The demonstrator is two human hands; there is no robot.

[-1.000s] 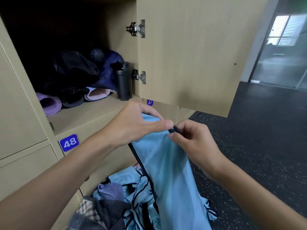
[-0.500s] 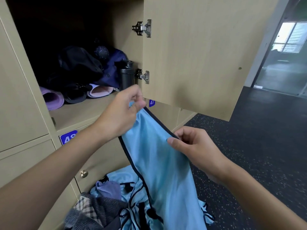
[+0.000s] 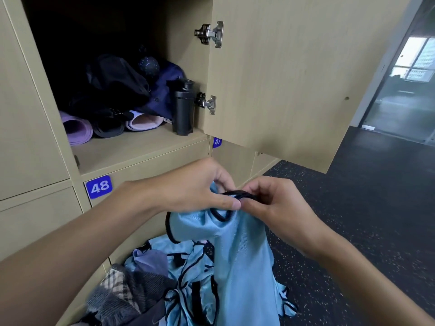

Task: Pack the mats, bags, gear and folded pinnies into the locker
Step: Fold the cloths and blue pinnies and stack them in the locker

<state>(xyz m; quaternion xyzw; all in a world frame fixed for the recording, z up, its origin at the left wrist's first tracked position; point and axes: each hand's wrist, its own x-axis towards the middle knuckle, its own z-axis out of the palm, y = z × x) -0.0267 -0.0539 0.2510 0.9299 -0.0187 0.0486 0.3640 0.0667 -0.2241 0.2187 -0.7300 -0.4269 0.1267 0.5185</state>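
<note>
A light-blue pinny [image 3: 237,250] with black trim hangs in front of me. My left hand [image 3: 202,187] and my right hand [image 3: 273,208] pinch its top edge together, fingertips touching. Below it, several more blue pinnies [image 3: 186,278] lie in a heap on the floor. The open locker [image 3: 131,151] above holds a rolled purple mat [image 3: 76,129], a rolled black mat [image 3: 108,129], a pink mat [image 3: 143,121], a black bag [image 3: 113,83], a navy bag [image 3: 164,90] and a black bottle [image 3: 183,109].
The locker door [image 3: 294,74] stands open to the right, above my hands. A plaid grey cloth [image 3: 117,295] lies left of the pinny heap. Closed lockers numbered 48 [image 3: 98,187] and 47 sit below. Dark speckled flooring [image 3: 364,208] stretches to the right.
My left hand came down from near the locker shelf and met my right hand, bringing the pinny's top edge together into a fold. The view tilted slightly.
</note>
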